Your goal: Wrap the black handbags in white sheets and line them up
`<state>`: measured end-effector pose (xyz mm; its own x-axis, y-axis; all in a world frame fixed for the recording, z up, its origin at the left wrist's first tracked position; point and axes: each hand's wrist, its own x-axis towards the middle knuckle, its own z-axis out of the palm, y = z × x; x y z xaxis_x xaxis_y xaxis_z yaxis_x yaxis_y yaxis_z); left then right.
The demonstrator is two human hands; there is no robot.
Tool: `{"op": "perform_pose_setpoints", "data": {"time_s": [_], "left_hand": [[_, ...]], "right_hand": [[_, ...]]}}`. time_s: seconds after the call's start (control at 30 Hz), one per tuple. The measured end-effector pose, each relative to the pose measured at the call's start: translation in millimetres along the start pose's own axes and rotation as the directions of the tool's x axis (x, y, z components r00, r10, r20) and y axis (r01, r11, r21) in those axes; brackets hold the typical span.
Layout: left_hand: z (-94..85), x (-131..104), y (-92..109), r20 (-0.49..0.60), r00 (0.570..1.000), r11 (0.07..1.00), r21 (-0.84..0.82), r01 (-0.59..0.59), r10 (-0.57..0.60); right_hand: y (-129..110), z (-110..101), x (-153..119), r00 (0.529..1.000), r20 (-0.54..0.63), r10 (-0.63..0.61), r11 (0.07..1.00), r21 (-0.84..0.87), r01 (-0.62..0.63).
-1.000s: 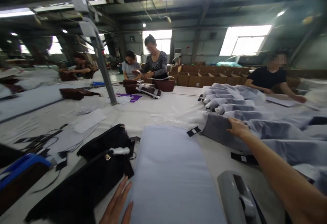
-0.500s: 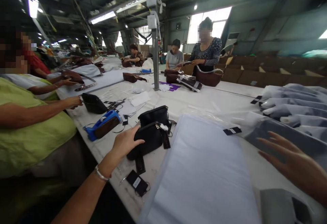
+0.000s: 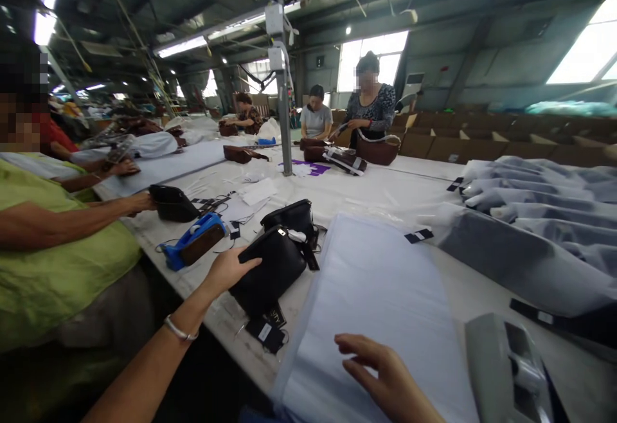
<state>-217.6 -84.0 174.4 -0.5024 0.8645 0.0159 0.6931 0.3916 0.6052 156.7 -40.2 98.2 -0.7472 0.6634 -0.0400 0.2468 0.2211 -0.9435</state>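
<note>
Head view, reading from the left: a co-worker in a green top (image 3: 58, 249) sits at the edge of the long white tabletop (image 3: 385, 195), forearms laid across it so one hand reaches a small black pouch (image 3: 172, 203). Just right of that lies a blue tape dispenser (image 3: 193, 240), set down close to the edge within easy reach. Next comes the person's own left hand (image 3: 226, 270), wearing a thin bracelet; its fingers (image 3: 248, 263) are closed on the near upper edge of a black handbag (image 3: 270, 267), thumb over the top, which tilts the bag up off the tabletop. A black tag (image 3: 265, 333) on a cord hangs from the bag near the table's edge. A second black handbag (image 3: 292, 216) stands just behind the first, touching it.

Right of the bags a stack of pale tissue sheets (image 3: 380, 294) lies flat, running away from the person. The right hand (image 3: 385, 378) rests palm-down on its near end, fingers spread and loose, holding nothing, as if to keep the top sheet flat. Further right a grey tape dispenser (image 3: 511, 365) sits at the near corner, and beyond it grey dust bags (image 3: 530, 230) are laid in overlapping rows. Across the tabletop, other people handle brown bags (image 3: 380, 150).
</note>
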Motion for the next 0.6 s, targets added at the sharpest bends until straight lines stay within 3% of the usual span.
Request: {"op": "perform_pose_setpoints", "data": {"time_s": [0.1,0.13,0.2,0.27,0.33,0.43,0.53,0.6], "left_hand": [[0.5,-23,-9,0.012,0.992,0.936,-0.332,0.12,-0.123],[4.9,-32,-9,0.061,0.98,0.83,-0.522,0.195,-0.192],[19.9,-52,-3,0.217,0.929,0.461,-0.819,0.34,-0.299],[41.0,-72,9,0.277,0.907,0.177,-0.922,0.344,-0.316],[65.4,-91,23,0.287,0.9,0.015,-0.951,0.308,-0.329],[104.6,-115,38,0.349,0.893,-0.099,-0.937,0.334,-0.284],[140.3,-134,36,0.427,0.885,-0.099,-0.904,0.415,-0.188],[155.7,-140,28,0.449,0.887,-0.027,-0.893,0.449,-0.104]], "right_hand": [[3,34,8,0.992,0.097,0.086,0.969,0.221,-0.106],[6,45,12,0.985,0.137,0.106,0.945,0.293,-0.142],[11,64,21,0.978,0.17,0.121,0.868,0.461,-0.188],[11,78,30,0.983,0.1,0.155,0.73,0.659,-0.182],[3,85,36,0.971,-0.046,0.233,0.551,0.83,-0.093],[-18,82,37,0.929,-0.195,0.313,0.376,0.924,0.068],[-37,65,29,0.92,-0.217,0.327,0.374,0.923,0.085],[-43,48,21,0.911,-0.22,0.35,0.421,0.905,0.057]]}}
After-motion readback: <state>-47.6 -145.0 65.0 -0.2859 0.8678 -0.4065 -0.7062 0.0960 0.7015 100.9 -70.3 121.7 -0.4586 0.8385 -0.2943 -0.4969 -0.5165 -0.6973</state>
